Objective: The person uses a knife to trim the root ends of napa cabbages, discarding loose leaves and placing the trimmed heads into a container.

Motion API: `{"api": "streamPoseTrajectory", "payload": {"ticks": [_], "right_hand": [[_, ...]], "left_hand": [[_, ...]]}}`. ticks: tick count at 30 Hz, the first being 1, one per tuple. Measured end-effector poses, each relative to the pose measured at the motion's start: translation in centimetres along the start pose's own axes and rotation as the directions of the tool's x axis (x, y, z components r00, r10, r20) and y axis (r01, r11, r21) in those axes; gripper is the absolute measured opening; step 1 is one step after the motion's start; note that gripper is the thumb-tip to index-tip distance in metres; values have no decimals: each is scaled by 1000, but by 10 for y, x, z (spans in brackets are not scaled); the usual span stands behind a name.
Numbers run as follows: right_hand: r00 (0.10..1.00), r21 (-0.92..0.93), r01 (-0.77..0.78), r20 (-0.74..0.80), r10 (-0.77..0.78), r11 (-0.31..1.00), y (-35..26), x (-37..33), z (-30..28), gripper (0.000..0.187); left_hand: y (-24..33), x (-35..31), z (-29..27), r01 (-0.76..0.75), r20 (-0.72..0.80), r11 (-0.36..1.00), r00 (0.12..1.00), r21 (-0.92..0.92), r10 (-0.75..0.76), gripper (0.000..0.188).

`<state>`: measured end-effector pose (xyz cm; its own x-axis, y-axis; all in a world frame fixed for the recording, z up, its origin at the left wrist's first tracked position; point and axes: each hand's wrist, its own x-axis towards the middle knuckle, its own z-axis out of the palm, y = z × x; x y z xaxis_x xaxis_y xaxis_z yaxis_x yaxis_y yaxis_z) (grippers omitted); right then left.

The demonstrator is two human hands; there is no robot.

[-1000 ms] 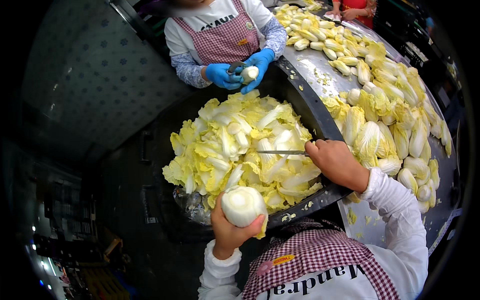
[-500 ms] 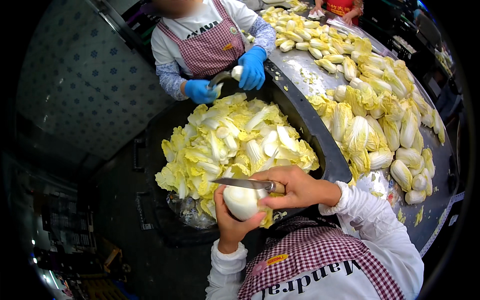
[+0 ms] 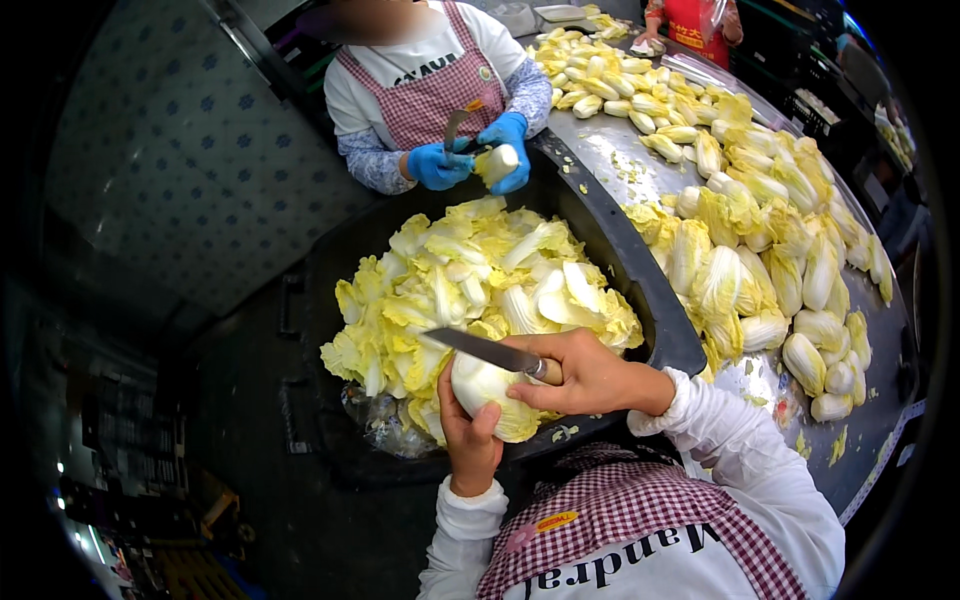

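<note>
My left hand point(image 3: 470, 442) is wrapped round the lower left side of a Chinese cabbage point(image 3: 505, 412), its white base facing up and yellow leaves below. In my right hand point(image 3: 590, 374) is a knife point(image 3: 488, 350), gripped by its wooden handle. The blade lies across the top of the cabbage and points left, while the right fingers and thumb also rest against the cabbage. Just beyond my hands, cut cabbage leaves point(image 3: 450, 285) are heaped in a large black tub point(image 3: 655, 300).
Across the tub a co-worker in blue gloves point(image 3: 440, 167) holds a curved knife point(image 3: 455, 128) and a cabbage point(image 3: 497, 163). To the right, a metal table point(image 3: 605, 150) bears many whole cabbages point(image 3: 785, 260). Another person point(image 3: 695, 30) stands at its far end.
The cabbage in my left hand has turned, showing more yellow leaf toward me. My knife has tilted, its handle lower. The co-worker's gloves have come together round a cabbage.
</note>
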<state>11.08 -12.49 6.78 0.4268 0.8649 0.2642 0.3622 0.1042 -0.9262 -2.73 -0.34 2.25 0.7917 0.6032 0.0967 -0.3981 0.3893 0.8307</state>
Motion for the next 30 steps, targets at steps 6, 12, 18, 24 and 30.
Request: {"api": "streamPoseTrajectory", "payload": {"ticks": [6, 12, 18, 24, 30], "right_hand": [[991, -58, 123, -52, -126, 991, 10, -2, 2, 43], [990, 19, -41, -132, 43, 999, 5, -4, 9, 31], [905, 500, -313, -99, 413, 807, 11, 5, 4, 16], [930, -233, -9, -360, -77, 972, 15, 4, -24, 39], [996, -81, 4, -87, -11, 997, 9, 4, -1, 71]], "left_hand": [[-4, -2, -5, -46, 48, 992, 998, 116, 41, 72], [-8, -6, 0, -197, 30, 924, 980, 329, 198, 72], [-8, 1, -7, 47, -184, 938, 976, -342, -116, 56], [-5, 10, -16, 213, 99, 617, 972, -758, -213, 63], [-19, 11, -20, 71, 3, 989, 997, 127, -72, 73]]}}
